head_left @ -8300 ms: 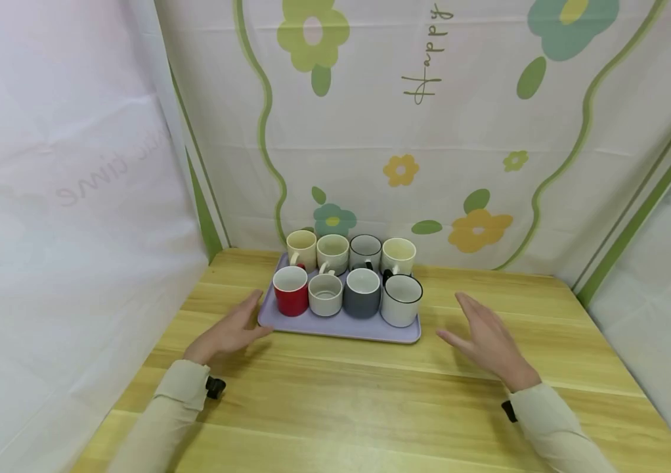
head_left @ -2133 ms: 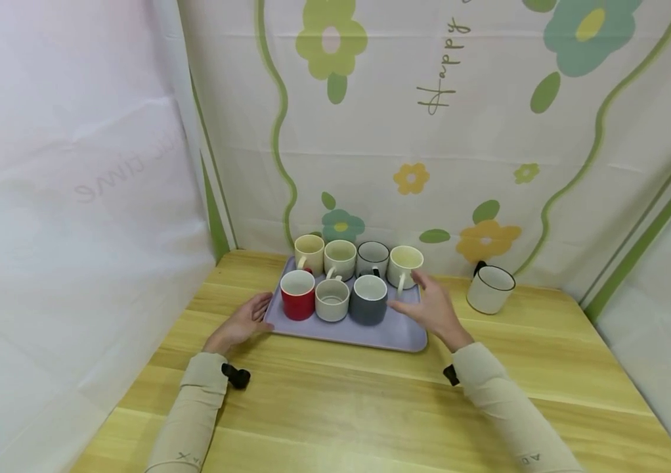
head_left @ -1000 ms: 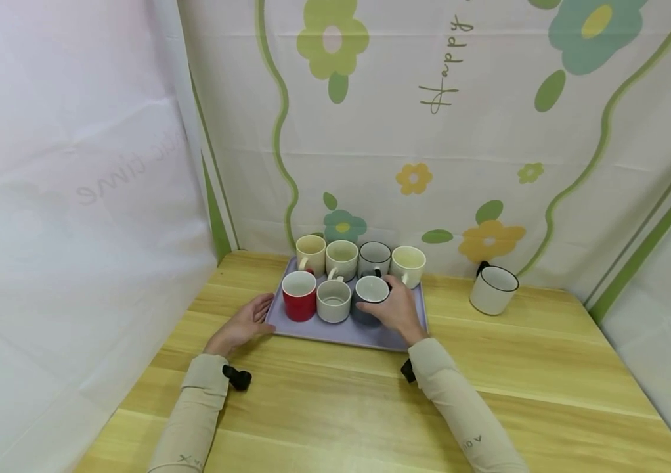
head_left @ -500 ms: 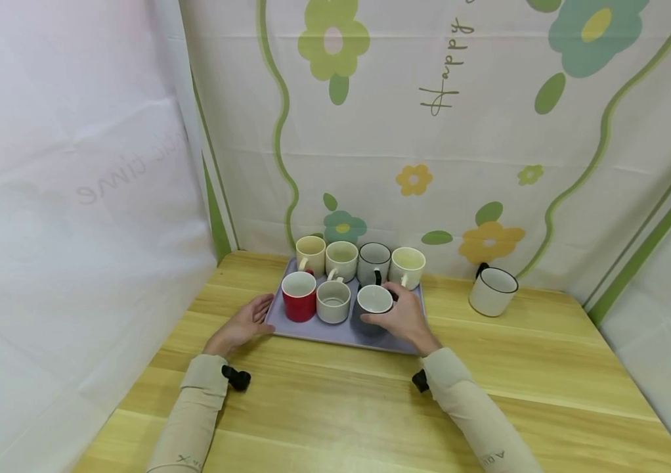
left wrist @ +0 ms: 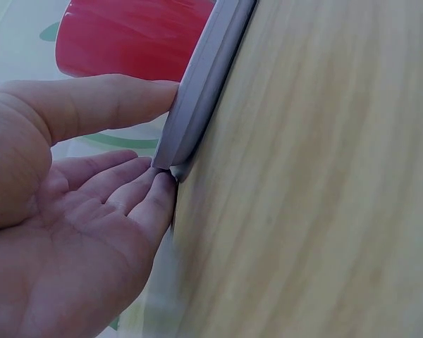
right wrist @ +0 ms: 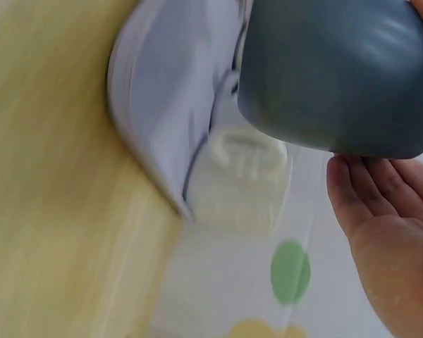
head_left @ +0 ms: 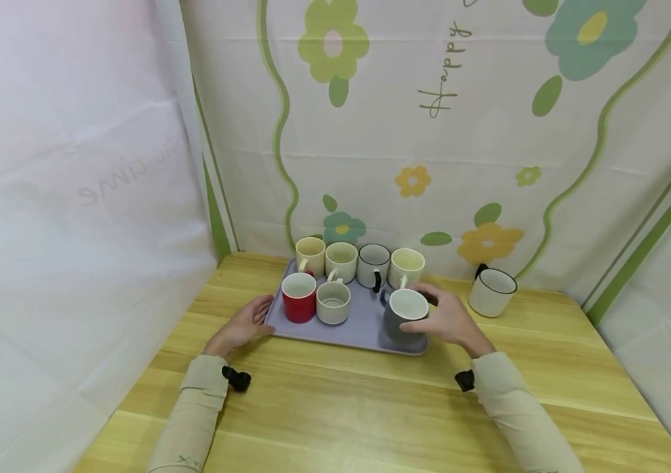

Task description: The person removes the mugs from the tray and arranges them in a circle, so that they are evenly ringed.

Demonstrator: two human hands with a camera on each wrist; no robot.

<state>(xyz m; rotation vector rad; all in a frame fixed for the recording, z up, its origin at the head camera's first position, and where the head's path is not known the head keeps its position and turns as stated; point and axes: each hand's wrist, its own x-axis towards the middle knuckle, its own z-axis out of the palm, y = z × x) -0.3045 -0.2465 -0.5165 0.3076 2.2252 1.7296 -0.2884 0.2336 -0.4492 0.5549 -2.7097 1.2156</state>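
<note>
A dark grey mug (head_left: 402, 322) with a white inside is in my right hand (head_left: 450, 322), thumb on the near side and fingers behind. The right wrist view shows this mug (right wrist: 338, 77) lifted clear of the tray, over its right end. My left hand (head_left: 243, 327) is at the left front corner of the lilac tray (head_left: 365, 325). In the left wrist view, its thumb touches the tray's rim (left wrist: 197, 98) and its fingertips meet the lower edge. On the tray's front row stand a red mug (head_left: 299, 305) and a small off-white mug (head_left: 333, 307).
Along the tray's back stand a pale yellow mug (head_left: 310, 255), a greenish cream mug (head_left: 341, 263), a black-rimmed grey mug (head_left: 373, 266) and a cream mug (head_left: 408, 266). A black-rimmed white mug (head_left: 491, 297) stands on the wooden table (head_left: 335, 407), right of the tray, near the cloth backdrop (head_left: 489, 131).
The white black-rimmed mug has gone from the tray to the table at right. My right hand has since gripped the dark grey mug, raised it and moved it rightward. The left hand stays at the tray.
</note>
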